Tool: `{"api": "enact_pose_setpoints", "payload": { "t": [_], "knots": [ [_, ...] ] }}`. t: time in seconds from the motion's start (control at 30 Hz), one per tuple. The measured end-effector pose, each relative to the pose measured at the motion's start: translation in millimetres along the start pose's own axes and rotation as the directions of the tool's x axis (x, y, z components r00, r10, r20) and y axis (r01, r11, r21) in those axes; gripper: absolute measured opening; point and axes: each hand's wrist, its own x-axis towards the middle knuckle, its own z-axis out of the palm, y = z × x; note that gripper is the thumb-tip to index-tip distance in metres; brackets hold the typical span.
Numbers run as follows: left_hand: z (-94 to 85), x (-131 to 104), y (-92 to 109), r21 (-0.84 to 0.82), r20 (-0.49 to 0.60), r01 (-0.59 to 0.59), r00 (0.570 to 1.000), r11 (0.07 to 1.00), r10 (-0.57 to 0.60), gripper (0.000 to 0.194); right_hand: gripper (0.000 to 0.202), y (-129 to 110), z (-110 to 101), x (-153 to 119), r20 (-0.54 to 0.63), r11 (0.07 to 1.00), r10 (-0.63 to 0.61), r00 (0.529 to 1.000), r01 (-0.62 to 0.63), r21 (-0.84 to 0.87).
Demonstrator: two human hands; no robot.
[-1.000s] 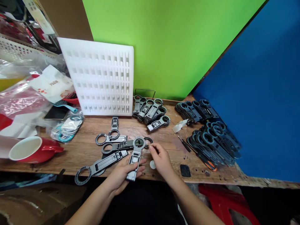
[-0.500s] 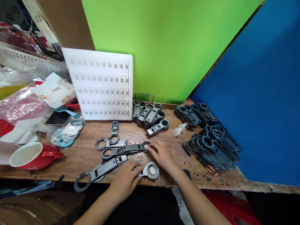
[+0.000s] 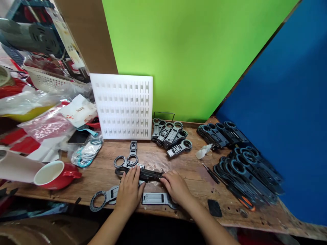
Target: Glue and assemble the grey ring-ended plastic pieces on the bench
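A dark ring-ended bar [image 3: 150, 175] lies crosswise between my hands. My left hand [image 3: 129, 189] has its fingers over the bar's left part, thumb on the near side. My right hand [image 3: 178, 188] pinches the bar's right end, and the fingers hide that end. Below it, a light grey ring-ended plate [image 3: 154, 198] lies near the table edge, its ring partly under my right hand. Another grey ring-ended plate [image 3: 98, 200] sticks out left of my left hand. Beyond the bar lie more such plates, one with its ring [image 3: 132, 160] toward me.
A white slotted foam board [image 3: 125, 109] stands against the green panel. Piles of ring-ended plates [image 3: 173, 134] and darker ones [image 3: 245, 170] lie behind and right. A screwdriver [image 3: 211, 174], an orange-handled tool [image 3: 246, 203], a small bottle [image 3: 203, 151] and a red mug [image 3: 57, 175] surround the work area.
My left hand has left the light grey plate near the edge and moved onto the bar. The bar now shows a darker side. The whole view has shifted.
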Motion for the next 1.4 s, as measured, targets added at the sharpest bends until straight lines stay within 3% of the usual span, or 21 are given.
{"api": "enact_pose_setpoints", "payload": {
  "t": [0.17, 0.37, 0.53, 0.63, 0.73, 0.77, 0.83, 0.9, 0.93, 1.03, 1.07, 1.13, 1.23, 1.33, 1.4],
  "knots": [
    [-3.2, 14, -22, 0.046, 0.028, -0.053, 0.998, 0.998, 0.051, 0.050, 0.019, -9, -6, 7, -0.011, 0.999, -0.017, 1.000, 0.016, -0.034],
    [-3.0, 23, -30, 0.117, 0.009, -0.114, 0.994, 0.987, 0.113, 0.045, 0.020, -12, -11, 10, 0.028, 0.996, -0.029, 0.999, 0.031, -0.084],
    [-9.1, 27, -51, 0.186, -0.111, 0.053, 0.993, 0.981, -0.033, 0.048, 0.031, 22, -31, -7, -0.025, 0.983, 0.156, 0.987, -0.157, -0.095],
    [-19.5, 32, -55, 0.075, -0.151, 0.060, 0.987, 0.995, -0.048, 0.049, 0.033, 38, -52, -23, -0.045, 0.993, 0.115, 0.992, -0.115, 0.010],
    [-33.7, 35, -27, -0.213, -0.168, 0.025, 0.984, 0.977, -0.062, 0.050, 0.031, 30, -71, -31, -0.017, 1.000, -0.025, 1.000, 0.025, 0.013],
    [-38.7, 34, -11, -0.343, -0.116, 0.029, 0.991, 0.939, -0.073, 0.049, 0.030, 23, -75, -31, 0.014, 0.997, -0.076, 0.997, 0.076, -0.002],
    [-46.5, 29, 24, -0.609, 0.137, 0.124, 0.989, 0.783, -0.051, 0.040, 0.027, 8, -79, -26, 0.076, 0.985, -0.169, 0.983, 0.171, -0.025],
    [-48.5, 22, 55, -0.748, 0.407, 0.257, 0.906, 0.612, 0.116, 0.031, 0.022, -5, -76, -19, 0.037, 0.978, -0.209, 0.977, 0.210, -0.019],
    [-46.9, 18, 66, -0.772, 0.482, 0.348, 0.866, 0.532, 0.133, 0.030, 0.020, -11, -72, -16, -0.052, 0.980, -0.196, 0.979, 0.196, -0.006],
    [-35.6, 7, 80, -0.798, 0.572, 0.573, 0.817, 0.186, -0.067, 0.037, 0.026, -22, -47, -17, -0.391, 0.989, -0.101, 0.915, 0.137, 0.065],
    [-31.6, 4, 81, -0.812, 0.571, 0.582, 0.810, 0.055, -0.133, 0.037, 0.030, -25, -36, -19, -0.442, 0.987, -0.088, 0.893, 0.138, 0.082],
    [-25.1, 0, 82, -0.830, 0.558, 0.541, 0.809, -0.137, -0.187, 0.037, 0.036, -32, -13, -26, -0.427, 0.983, -0.099, 0.899, 0.156, 0.101],
    [-19.6, -2, 83, -0.818, 0.570, 0.527, 0.798, -0.231, -0.195, 0.036, 0.039, -40, 9, -36, -0.358, 0.981, -0.040, 0.933, 0.104, 0.161],
    [-16.6, 4, 79, -0.826, 0.564, 0.519, 0.773, -0.219, -0.291, 0.039, 0.019, -45, 11, -40, -0.334, 0.953, 0.052, 0.941, 0.054, 0.299],
    [-17.5, 11, 71, -0.845, 0.531, 0.498, 0.741, -0.195, -0.411, 0.043, 0.006, -46, 4, -43, -0.279, 0.917, 0.027, 0.960, 0.087, 0.390]
  ]
}}
